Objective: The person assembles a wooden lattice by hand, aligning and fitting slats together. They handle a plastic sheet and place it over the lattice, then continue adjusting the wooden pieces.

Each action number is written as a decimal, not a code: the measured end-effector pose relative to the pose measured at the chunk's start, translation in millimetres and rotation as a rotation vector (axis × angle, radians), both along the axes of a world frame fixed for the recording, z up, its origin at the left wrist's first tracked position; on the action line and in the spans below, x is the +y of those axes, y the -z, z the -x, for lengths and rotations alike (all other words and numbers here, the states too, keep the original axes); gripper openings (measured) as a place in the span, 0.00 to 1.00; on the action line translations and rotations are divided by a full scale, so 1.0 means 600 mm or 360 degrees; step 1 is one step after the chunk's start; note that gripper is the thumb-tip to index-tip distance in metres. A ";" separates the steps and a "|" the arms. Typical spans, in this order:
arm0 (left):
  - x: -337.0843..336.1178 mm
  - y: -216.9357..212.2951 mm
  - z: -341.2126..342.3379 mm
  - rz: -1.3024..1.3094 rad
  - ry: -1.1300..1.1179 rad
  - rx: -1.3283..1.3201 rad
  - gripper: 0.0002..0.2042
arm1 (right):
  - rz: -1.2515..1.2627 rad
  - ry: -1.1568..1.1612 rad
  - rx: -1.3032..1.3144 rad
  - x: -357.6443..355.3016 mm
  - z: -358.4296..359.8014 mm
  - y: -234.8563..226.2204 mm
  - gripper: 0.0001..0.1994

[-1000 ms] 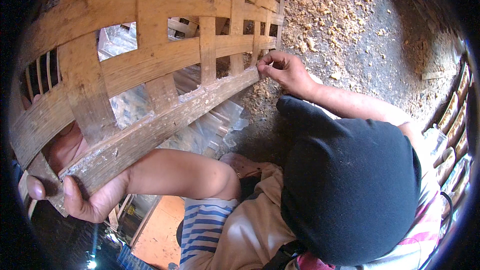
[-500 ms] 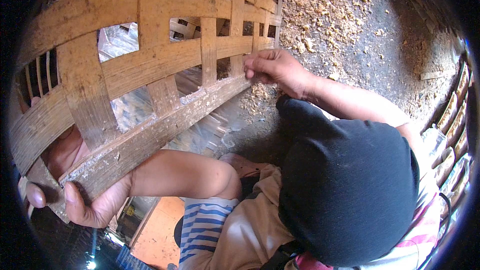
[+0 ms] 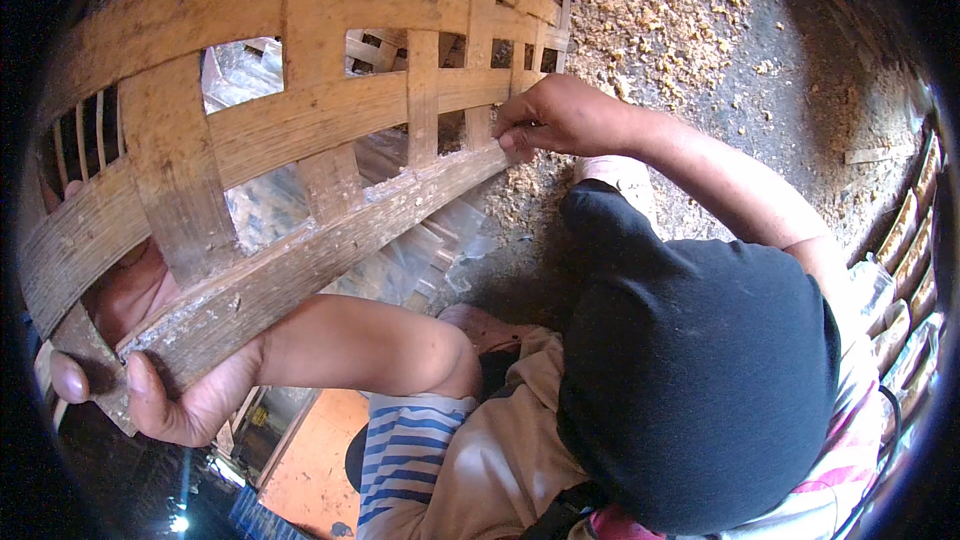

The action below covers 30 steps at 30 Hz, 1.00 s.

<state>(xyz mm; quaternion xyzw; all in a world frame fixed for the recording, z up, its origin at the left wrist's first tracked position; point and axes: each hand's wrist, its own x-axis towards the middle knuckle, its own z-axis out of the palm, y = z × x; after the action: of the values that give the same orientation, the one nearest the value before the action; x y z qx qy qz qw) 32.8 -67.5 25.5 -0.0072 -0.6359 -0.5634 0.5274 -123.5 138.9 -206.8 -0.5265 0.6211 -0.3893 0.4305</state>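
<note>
Head view: the woven bamboo panel (image 3: 300, 120) stands tilted at the person's upper left. The left hand (image 3: 165, 395) is clamped on its lower edge strip (image 3: 330, 250), and the right hand (image 3: 560, 115) pinches that strip's far end. A splinter could catch a fingertip (the edge looks rough), or the strip could spring loose. Against the earlier frame, the right hand sits lower and nearer along the strip.

Pale wood shavings (image 3: 660, 15) scattered over grey dirt floor (image 3: 800, 90), upper right of frame; crumpled clear plastic sheeting (image 3: 430, 250) at centre; flat orange board (image 3: 310, 470) at lower left; stacked bamboo strips (image 3: 910, 260) along right edge.
</note>
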 end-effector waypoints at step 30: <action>0.031 -0.006 0.004 -0.0010 0.0116 -0.0158 0.19 | 0.0493 0.0283 0.0379 0.027 -0.031 -0.064 0.13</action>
<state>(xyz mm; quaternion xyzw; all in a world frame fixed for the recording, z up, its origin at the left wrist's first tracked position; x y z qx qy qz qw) 30.7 -48.6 29.1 -0.0008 -0.6588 -0.5838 0.4745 -104.6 154.9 -168.3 -0.5719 0.6444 -0.4515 0.2320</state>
